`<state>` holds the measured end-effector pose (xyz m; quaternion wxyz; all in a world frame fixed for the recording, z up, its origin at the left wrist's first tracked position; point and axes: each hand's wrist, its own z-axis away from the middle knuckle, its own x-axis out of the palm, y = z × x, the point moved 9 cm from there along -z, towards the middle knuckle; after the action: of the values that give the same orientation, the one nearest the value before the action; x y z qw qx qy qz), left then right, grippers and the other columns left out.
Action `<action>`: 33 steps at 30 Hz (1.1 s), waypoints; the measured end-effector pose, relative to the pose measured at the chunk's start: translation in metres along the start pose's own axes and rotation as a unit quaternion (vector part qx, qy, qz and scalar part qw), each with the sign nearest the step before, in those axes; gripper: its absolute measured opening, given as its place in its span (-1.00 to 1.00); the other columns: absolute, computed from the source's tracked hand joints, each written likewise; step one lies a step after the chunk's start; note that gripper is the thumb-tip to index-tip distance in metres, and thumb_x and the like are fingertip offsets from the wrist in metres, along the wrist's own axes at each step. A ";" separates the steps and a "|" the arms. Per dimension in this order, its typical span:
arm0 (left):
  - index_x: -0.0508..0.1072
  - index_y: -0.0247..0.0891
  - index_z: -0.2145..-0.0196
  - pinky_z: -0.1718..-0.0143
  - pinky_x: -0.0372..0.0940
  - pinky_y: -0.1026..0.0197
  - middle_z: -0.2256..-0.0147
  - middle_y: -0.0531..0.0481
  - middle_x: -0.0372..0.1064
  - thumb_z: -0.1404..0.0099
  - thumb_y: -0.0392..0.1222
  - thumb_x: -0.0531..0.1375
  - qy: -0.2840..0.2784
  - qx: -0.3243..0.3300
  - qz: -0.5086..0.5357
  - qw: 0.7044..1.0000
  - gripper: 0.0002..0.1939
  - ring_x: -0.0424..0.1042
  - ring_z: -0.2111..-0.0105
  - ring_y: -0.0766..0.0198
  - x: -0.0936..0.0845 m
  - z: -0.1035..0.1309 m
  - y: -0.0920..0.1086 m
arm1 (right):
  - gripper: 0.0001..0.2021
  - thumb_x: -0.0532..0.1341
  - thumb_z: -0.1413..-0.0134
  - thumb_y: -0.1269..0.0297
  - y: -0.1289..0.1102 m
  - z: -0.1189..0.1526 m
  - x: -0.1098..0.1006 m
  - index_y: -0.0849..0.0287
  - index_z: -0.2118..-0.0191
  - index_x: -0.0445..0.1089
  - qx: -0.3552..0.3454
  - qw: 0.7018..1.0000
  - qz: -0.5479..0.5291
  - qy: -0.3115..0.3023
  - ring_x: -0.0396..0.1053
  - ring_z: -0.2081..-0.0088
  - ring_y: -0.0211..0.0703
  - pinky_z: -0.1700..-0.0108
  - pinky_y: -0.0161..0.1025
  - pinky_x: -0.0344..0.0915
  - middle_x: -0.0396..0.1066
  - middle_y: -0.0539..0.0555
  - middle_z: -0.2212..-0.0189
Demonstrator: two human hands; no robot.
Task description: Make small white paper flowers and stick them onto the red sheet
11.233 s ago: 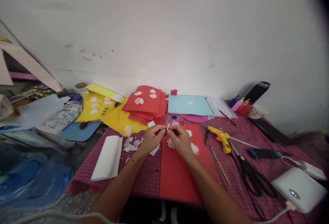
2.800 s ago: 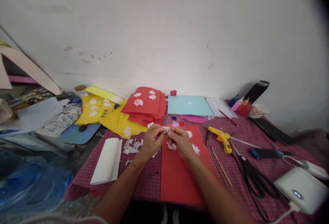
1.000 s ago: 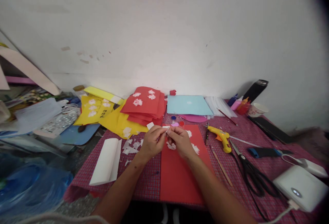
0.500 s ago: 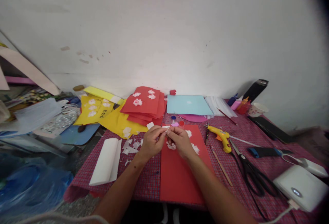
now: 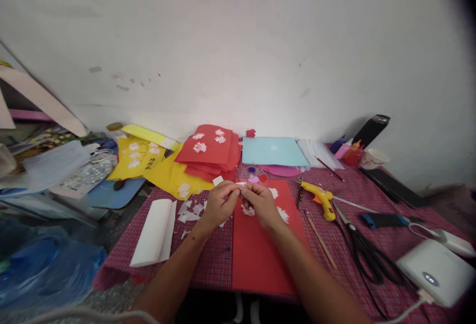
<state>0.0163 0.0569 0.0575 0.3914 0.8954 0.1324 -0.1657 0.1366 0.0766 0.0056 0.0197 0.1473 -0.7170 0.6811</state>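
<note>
My left hand (image 5: 222, 205) and my right hand (image 5: 259, 205) meet fingertip to fingertip, both pinching a small white paper piece (image 5: 241, 184). Below them lies a red sheet (image 5: 260, 259), with white paper blossoms (image 5: 283, 214) partly covered by my right hand. White paper scraps (image 5: 189, 215) are scattered left of my left hand. A folded white paper (image 5: 153, 235) lies farther left. Just beyond my fingers are a small red paint pot (image 5: 263, 178) and a blue one (image 5: 252, 170).
Red cards (image 5: 208, 148) and yellow sheets (image 5: 174, 173) lie at the back left, a light blue sheet (image 5: 273, 151) at the back. On the right are a yellow glue gun (image 5: 319, 196), black scissors (image 5: 368, 254), a wooden stick (image 5: 322, 242) and a white power bank (image 5: 435, 269).
The fingertips have shifted slightly around the white paper piece, which both hands still pinch. Everything else lies as before.
</note>
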 end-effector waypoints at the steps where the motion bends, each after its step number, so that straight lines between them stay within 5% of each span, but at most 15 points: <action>1: 0.55 -0.19 0.15 0.16 0.36 0.14 0.24 -0.08 0.52 -0.34 -0.29 0.11 0.001 0.000 0.002 1.000 -0.77 0.47 0.22 0.23 0.000 0.000 0.000 | -0.74 0.28 -0.04 0.15 0.001 0.000 0.000 0.17 0.52 0.30 0.001 1.000 -0.004 0.000 0.10 0.69 -0.36 0.64 -0.38 0.00 0.25 -0.10 0.72; 24: 0.54 -0.20 0.14 0.15 0.35 0.17 0.24 -0.07 0.52 -0.31 -0.34 0.14 -0.001 0.010 -0.029 1.000 -0.78 0.47 0.23 0.25 0.003 0.001 -0.003 | -0.78 0.28 -0.06 0.17 0.001 -0.001 -0.006 0.18 0.46 0.34 -0.026 0.999 0.018 0.007 0.14 0.65 -0.34 0.60 -0.37 0.05 0.26 -0.09 0.69; 33: 0.54 -0.21 0.15 0.12 0.33 0.19 0.21 -0.07 0.51 -0.32 -0.33 0.12 -0.027 -0.039 0.009 0.999 -0.77 0.47 0.20 0.25 0.007 0.000 -0.007 | -0.76 0.25 -0.09 0.15 -0.007 -0.001 -0.008 0.19 0.49 0.35 -0.041 0.996 0.080 0.026 0.12 0.64 -0.33 0.59 -0.35 0.03 0.23 -0.10 0.69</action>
<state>0.0202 0.0626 0.0500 0.4312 0.8758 0.1201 -0.1808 0.1453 0.0785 0.0104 -0.0102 0.0702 -0.7527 0.6545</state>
